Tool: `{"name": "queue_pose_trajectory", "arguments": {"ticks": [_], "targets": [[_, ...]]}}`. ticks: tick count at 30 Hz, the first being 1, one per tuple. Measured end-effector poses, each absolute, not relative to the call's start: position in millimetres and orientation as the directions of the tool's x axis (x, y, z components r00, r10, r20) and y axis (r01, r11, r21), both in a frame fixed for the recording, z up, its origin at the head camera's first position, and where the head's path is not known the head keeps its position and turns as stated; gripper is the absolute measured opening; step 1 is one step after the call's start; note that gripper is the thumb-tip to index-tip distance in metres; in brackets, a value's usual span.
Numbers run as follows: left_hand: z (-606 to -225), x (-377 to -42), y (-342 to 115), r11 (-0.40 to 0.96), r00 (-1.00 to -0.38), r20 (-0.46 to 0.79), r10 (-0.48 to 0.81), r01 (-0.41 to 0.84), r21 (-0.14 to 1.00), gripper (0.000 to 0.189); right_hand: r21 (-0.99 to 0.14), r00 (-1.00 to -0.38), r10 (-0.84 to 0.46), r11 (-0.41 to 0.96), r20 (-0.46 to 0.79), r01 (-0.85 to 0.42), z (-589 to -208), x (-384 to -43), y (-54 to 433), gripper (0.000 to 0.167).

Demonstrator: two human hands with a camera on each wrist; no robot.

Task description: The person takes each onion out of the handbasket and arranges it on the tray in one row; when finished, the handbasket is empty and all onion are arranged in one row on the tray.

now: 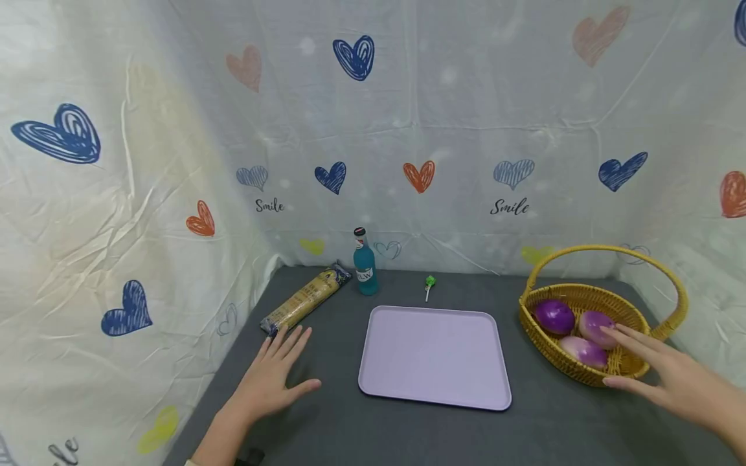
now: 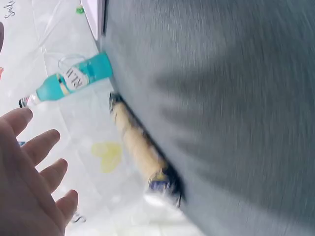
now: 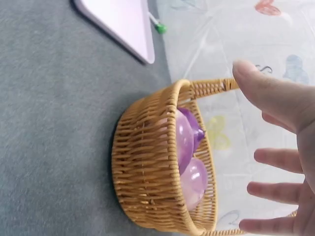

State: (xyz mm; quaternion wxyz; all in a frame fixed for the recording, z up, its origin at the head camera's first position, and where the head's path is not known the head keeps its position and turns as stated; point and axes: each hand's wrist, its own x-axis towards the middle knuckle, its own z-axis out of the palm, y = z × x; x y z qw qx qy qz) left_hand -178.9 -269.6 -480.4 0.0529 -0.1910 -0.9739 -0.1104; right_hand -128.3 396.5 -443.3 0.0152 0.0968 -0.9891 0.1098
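My left hand [image 1: 269, 382], fingers spread, hovers above the table close to the near end of a long yellow packet [image 1: 305, 299] with dark blue ends, perhaps noodles. Beyond that packet stands a blue bottle [image 1: 365, 268] with a dark cap and a white label. On the right, my right hand [image 1: 670, 372] is held over the near rim of a wicker basket [image 1: 544, 346], fingers extended and holding nothing. Inside the basket lie three purple onions [image 1: 555, 316], glossy and partly pale. The right wrist view shows the hand [image 3: 283, 162] apart from the onions.
A pale lilac tray [image 1: 434, 357] lies flat at the middle of the dark grey table [image 1: 326, 427]. Behind it is a green lollipop [image 1: 430, 283] with a white stick. The basket's tall handle [image 1: 606, 248] arches upward. A white curtain with hearts [image 1: 454, 136] encloses the back and sides.
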Motion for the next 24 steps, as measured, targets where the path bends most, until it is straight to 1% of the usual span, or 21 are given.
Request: {"name": "queue_pose_trajectory", "arguments": {"ticks": [5,10,14,21,24], "targets": [[-496,-187,-254,0.854,-0.913,0.148,0.381,0.409,0.322,0.090,-0.236,-0.965,-0.226,0.938,0.136,-0.253,-443,-135,399,0.077],[-503,-191,-236,0.826,-0.912,0.077,0.402,0.398,0.400,0.090,-0.243,-0.935,-0.270,0.914,0.230,-0.324,-448,-140,402,0.062],[-504,-194,-224,0.803,-0.907,0.036,0.420,0.390,0.451,0.091,-0.252,-0.925,-0.280,0.905,0.255,-0.344,-453,-146,406,0.060],[-513,-202,-210,0.784,-0.885,0.016,0.466,0.421,0.456,0.099,-0.264,-0.929,-0.263,0.906,0.261,-0.331,-457,-157,412,0.058],[-518,-205,-205,0.769,-0.880,-0.018,0.475,0.405,0.495,0.103,-0.287,-0.946,-0.244,0.910,0.215,-0.300,-456,-161,413,0.060]]}}
